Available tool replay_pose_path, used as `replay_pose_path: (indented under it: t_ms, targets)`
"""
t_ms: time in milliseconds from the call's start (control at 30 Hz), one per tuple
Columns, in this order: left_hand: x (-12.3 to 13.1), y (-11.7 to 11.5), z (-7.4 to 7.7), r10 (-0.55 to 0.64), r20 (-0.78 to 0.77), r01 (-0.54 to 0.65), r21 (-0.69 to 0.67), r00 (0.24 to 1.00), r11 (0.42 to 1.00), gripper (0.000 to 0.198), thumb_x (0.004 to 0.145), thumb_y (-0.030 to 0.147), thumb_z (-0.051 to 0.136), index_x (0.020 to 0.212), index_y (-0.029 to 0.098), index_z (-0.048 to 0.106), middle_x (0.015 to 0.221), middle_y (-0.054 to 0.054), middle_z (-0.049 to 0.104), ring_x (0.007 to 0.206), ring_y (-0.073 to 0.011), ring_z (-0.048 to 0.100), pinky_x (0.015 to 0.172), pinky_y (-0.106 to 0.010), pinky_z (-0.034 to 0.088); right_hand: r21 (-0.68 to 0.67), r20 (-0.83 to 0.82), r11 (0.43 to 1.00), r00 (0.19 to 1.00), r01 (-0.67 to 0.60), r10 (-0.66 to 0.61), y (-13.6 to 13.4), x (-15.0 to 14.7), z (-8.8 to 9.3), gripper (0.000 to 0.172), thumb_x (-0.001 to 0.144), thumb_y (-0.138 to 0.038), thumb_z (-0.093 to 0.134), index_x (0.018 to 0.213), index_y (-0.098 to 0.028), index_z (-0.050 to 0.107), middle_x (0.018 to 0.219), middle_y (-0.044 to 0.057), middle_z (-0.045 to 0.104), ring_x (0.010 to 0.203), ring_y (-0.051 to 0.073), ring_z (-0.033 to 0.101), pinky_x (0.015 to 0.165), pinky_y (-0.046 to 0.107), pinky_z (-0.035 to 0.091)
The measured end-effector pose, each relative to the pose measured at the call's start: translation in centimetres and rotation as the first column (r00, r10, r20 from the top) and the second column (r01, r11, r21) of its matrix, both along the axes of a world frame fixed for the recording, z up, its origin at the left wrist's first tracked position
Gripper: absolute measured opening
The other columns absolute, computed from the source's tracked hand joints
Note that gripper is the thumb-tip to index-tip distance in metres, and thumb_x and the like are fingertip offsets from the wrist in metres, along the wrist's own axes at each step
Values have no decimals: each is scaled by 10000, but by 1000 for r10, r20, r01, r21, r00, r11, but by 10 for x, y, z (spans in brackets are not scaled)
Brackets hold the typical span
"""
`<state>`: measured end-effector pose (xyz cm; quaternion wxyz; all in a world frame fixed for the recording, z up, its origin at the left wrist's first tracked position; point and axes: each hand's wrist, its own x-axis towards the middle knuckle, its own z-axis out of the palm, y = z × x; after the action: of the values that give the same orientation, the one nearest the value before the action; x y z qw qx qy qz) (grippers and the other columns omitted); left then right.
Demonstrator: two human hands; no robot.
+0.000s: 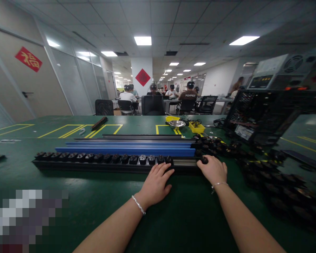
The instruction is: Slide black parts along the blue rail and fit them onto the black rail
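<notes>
A long black rail [94,168] lies crosswise on the green table, with a row of black power-socket modules [116,159] set along most of its length. My left hand [156,184] rests against the rail near the last modules of the row, its fingers stretched out and holding nothing. At the rail's right end, my right hand [214,170] grips a small black socket module [204,160] between thumb and fingers. Between the two hands, a pale stretch of the rail's inside shows without modules. My right fingers partly hide the held module.
Behind the rail lie blue rails [126,151]. A heap of black modules [274,179] spreads to the right, below an opened computer case [260,116]. Yellow trays [196,127] and a metal bowl [177,124] stand farther back. People sit at desks beyond the table [137,123].
</notes>
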<state>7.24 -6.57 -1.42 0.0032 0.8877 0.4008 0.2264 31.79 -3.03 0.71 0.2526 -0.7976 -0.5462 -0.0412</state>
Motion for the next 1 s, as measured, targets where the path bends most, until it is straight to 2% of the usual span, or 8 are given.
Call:
replay_pose_path:
  t_ms: [233, 367, 733, 900, 1000]
  targets:
    - [0, 0, -1, -4, 3, 4, 14, 1000, 1000, 565, 758, 250, 590, 1296, 269, 419, 1435, -31, 351, 1330, -238, 269, 1113, -464, 213, 28, -3, 998, 999, 53, -53, 1, 0, -7, 455, 742, -425, 419, 1096, -203, 598, 1284, 67, 532, 1235, 265, 382, 1053, 500, 184]
    - [0, 0, -2, -7, 3, 7, 12, 1000, 1000, 559, 761, 254, 592, 1293, 268, 423, 1436, -34, 349, 1333, -236, 264, 1114, -462, 211, 19, -8, 999, 999, 47, -47, 1, 0, -8, 466, 751, -429, 409, 1111, -195, 591, 1290, 66, 532, 1238, 254, 385, 1057, 498, 178]
    - [-1, 1, -4, -9, -2, 9, 26, 1000, 1000, 543, 766, 258, 588, 1287, 272, 436, 1440, -29, 344, 1334, -233, 266, 1117, -461, 208, 32, -6, 998, 999, 49, -49, -1, -1, -4, 382, 738, -379, 422, 1027, -221, 616, 1185, 61, 597, 1182, 239, 438, 1011, 447, 221]
    - [-1, 1, -4, -9, -3, 9, 34, 1000, 999, 533, 767, 262, 590, 1280, 271, 443, 1440, -30, 343, 1334, -235, 267, 1116, -462, 210, 0, -5, 999, 999, 43, -43, -2, 2, 5, 345, 721, -378, 427, 953, -237, 640, 1032, 49, 636, 1015, 216, 525, 881, 366, 329]
    - [-1, 1, -4, -9, -2, 9, 33, 1000, 999, 525, 768, 266, 591, 1273, 271, 449, 1440, -33, 342, 1333, -235, 269, 1114, -461, 216, -16, 0, 999, 999, 32, -32, -2, 3, 6, 337, 722, -383, 423, 932, -243, 648, 983, 46, 637, 966, 213, 533, 840, 353, 346]
